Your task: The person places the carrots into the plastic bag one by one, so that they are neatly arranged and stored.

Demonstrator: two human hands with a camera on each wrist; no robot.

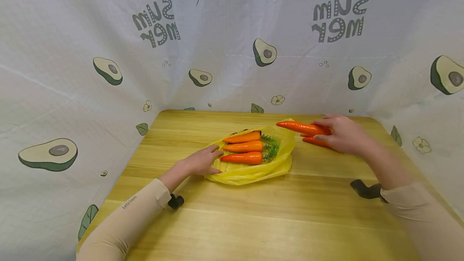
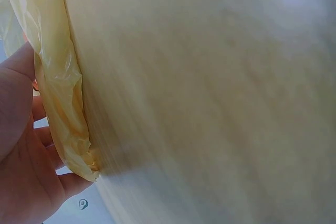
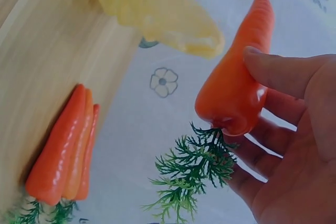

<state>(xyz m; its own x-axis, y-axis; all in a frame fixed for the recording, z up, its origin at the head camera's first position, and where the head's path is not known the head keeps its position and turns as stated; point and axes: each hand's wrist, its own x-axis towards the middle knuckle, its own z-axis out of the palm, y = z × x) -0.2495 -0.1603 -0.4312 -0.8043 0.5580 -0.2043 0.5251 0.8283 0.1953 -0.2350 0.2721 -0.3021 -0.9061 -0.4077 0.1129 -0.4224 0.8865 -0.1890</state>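
A yellow plastic bag point(image 1: 246, 176) lies on its side, and three orange carrots point(image 1: 243, 147) with green tops show in it side by side. My left hand point(image 1: 204, 161) is at the bag's left end, its fingers spread and touching the plastic; in the left wrist view the bag's edge point(image 2: 63, 103) partly covers those fingers. To the right of the bag, my right hand point(image 1: 342, 134) holds another carrot point(image 3: 233, 77) between thumb and fingers, above the table. Its tip points left toward the bag, and its green leaves point(image 3: 197, 169) hang down in the right wrist view.
Three more carrots point(image 3: 65, 150) lie together on the wooden table point(image 1: 232, 220), below the right hand. A white curtain point(image 1: 232, 23) printed with avocados surrounds the table's back and sides. Black fittings point(image 1: 364, 189) show near both wrists.
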